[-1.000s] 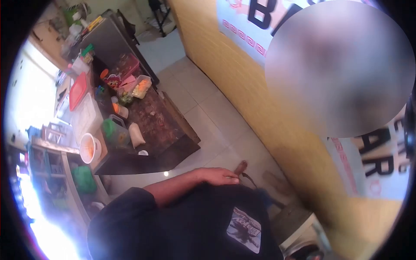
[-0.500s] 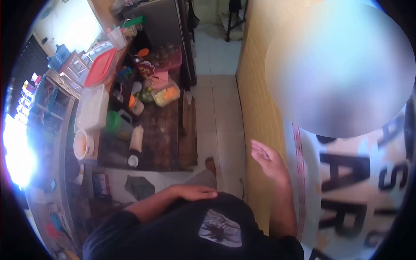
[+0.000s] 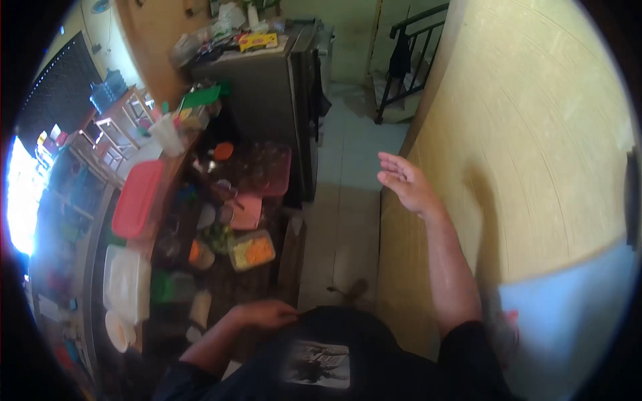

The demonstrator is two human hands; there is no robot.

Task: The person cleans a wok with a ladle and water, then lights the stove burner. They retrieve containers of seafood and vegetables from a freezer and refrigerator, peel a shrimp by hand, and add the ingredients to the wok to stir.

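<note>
My right hand (image 3: 404,182) is raised in front of me with its fingers spread and nothing in it, close to the yellow wall (image 3: 528,154). My left hand (image 3: 264,313) rests flat against my dark shirt at the waist and holds nothing. Just beyond my left hand is a dark worktable (image 3: 231,287) crowded with containers, among them a clear tub of orange and yellow pieces (image 3: 251,250).
A red-lidded box (image 3: 136,199) and white tubs (image 3: 124,281) line the table's left side. A grey cabinet (image 3: 267,80) stands behind the table. A narrow tiled aisle (image 3: 341,200) runs between table and wall toward a dark railing (image 3: 408,53).
The view has swung upward and along the aisle. My right hand has risen higher beside the wall. My left hand stays at my waist.
</note>
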